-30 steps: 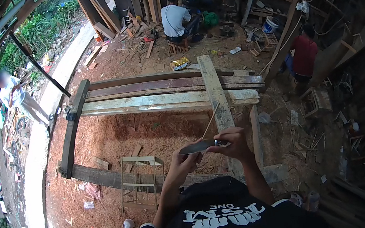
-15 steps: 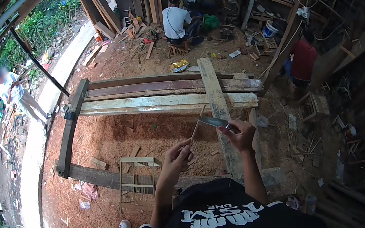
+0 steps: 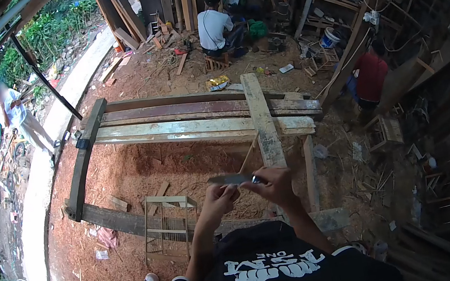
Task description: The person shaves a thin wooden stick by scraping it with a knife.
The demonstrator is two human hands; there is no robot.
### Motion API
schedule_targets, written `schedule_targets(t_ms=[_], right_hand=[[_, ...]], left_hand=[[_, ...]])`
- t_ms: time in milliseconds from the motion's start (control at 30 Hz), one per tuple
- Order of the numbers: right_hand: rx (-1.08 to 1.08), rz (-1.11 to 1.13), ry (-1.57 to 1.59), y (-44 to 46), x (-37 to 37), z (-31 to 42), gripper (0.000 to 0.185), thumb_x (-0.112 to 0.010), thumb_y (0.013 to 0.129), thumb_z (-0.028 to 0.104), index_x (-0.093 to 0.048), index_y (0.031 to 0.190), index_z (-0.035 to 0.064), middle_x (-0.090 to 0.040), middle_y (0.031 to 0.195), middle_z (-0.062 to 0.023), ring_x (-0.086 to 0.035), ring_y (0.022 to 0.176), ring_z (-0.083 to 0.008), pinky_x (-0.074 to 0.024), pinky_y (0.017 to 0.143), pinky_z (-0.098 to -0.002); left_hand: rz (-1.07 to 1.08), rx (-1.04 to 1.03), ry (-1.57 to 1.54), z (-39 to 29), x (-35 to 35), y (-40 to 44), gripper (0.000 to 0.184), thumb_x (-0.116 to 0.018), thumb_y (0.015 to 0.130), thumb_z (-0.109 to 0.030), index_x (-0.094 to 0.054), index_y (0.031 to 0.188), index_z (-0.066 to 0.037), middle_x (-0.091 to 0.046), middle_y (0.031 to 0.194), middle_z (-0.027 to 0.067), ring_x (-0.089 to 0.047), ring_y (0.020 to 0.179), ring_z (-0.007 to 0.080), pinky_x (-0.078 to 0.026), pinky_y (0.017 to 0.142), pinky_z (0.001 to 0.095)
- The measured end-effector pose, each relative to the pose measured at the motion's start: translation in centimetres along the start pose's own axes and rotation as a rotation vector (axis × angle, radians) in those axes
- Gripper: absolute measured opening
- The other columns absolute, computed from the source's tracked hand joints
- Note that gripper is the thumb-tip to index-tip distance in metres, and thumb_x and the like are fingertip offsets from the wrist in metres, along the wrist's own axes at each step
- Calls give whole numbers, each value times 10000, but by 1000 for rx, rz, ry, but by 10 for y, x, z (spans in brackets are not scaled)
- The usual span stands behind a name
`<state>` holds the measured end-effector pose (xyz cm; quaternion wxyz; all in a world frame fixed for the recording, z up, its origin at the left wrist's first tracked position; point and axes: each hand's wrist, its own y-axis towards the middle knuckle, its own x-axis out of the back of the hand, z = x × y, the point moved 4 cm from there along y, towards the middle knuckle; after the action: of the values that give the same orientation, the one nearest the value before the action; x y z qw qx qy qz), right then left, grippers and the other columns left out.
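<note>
My right hand [image 3: 274,184] grips the handle of a knife [image 3: 231,179], its blade pointing left across the top of my left hand. Closed around a thin wooden stick [image 3: 249,154], my left hand [image 3: 219,201] sits just below the blade. The stick slants up and away to the right, its far end near the upright board of the bench frame. The blade crosses the near part of the stick, though exactly where they touch is hard to see. Both hands are close together in front of my black shirt [image 3: 273,256].
A wooden frame with long planks [image 3: 176,127] and a crossing board [image 3: 260,111] stands ahead. A small slatted frame [image 3: 167,230] is at left. Wood shavings cover the ground. One person [image 3: 213,27] sits at the back, another [image 3: 371,76] is at right, a third [image 3: 20,114] stands outside.
My right hand has moved down and nearer to me, bringing the knife from the stick's upper part to beside my left hand. My left hand has shifted slightly down and left.
</note>
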<state>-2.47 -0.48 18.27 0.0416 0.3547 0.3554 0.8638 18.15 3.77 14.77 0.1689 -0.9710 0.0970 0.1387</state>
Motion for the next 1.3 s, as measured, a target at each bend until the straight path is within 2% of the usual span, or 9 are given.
schedule_targets(t_ms=[67, 167, 267, 600, 800, 833, 933, 1133, 1300], right_hand=[[114, -33, -52, 2, -2, 1, 532, -751, 816, 542, -627, 607, 68, -476, 489, -23, -489, 428, -162, -346, 438, -320], [-330, -166, -134, 12, 36, -65, 525, -743, 820, 548, -622, 601, 87, -488, 490, -14, -488, 430, -157, -346, 445, -328], [-218, -258, -144, 5, 37, -57, 537, -737, 828, 547, -594, 589, 88, -461, 489, -11, -473, 425, -158, -339, 443, -330], [-576, 71, 446, -37, -3, -20, 443, -681, 924, 442, -650, 958, 1, -521, 669, -41, -491, 611, -104, -385, 549, -277], [-192, 104, 217, -31, 0, 17, 360, -617, 952, 378, -637, 1061, 35, -620, 850, -101, -592, 770, -292, -461, 708, -373], [-182, 169, 165, -29, -1, 24, 329, -597, 943, 375, -645, 1038, 64, -612, 870, -99, -580, 851, -329, -436, 835, -430], [-110, 238, 34, -29, -8, 29, 321, -581, 951, 382, -646, 1046, 82, -586, 870, -80, -574, 886, -295, -394, 899, -465], [22, 225, 11, -19, -5, 22, 374, -537, 976, 423, -647, 1064, 77, -582, 867, -72, -573, 867, -270, -360, 882, -446], [-98, -70, -25, -23, 7, -39, 299, -554, 990, 374, -668, 1025, 100, -643, 843, -89, -625, 879, -277, -410, 799, -432]], left_hand=[[26, -42, -21, -12, 0, -9, 272, -559, 1024, -209, -603, 1234, -41, -469, 698, -51, -333, 527, 5, -252, 438, 189], [59, -43, -32, -11, 4, -20, 270, -556, 1027, -216, -599, 1226, -39, -443, 693, -59, -331, 528, 5, -249, 435, 189], [14, -49, -40, -14, 0, -14, 289, -538, 1035, -217, -588, 1263, -46, -440, 699, -60, -328, 536, 3, -240, 447, 183], [15, -53, -165, -9, -13, -2, 382, -507, 1049, -264, -499, 1387, -89, -512, 741, -28, -325, 504, -1, -244, 441, 179], [5, -31, -110, -5, -22, 0, 451, -506, 1048, -258, -444, 1465, -99, -547, 738, -23, -342, 499, -2, -249, 438, 174], [2, -27, -101, -4, -22, 0, 449, -505, 1048, -252, -446, 1466, -99, -548, 735, -24, -347, 500, -3, -251, 438, 174], [-11, -54, -42, -4, -24, 1, 422, -506, 1046, -211, -475, 1445, -78, -528, 737, -36, -357, 526, -5, -254, 443, 175], [-40, -152, -2, -7, -26, -2, 404, -522, 1035, -151, -503, 1412, -10, -450, 746, -73, -360, 593, 7, -252, 473, 177], [28, -136, 21, -13, -21, -20, 380, -526, 1028, -127, -532, 1385, 2, -451, 760, -67, -368, 627, 15, -274, 493, 181]])
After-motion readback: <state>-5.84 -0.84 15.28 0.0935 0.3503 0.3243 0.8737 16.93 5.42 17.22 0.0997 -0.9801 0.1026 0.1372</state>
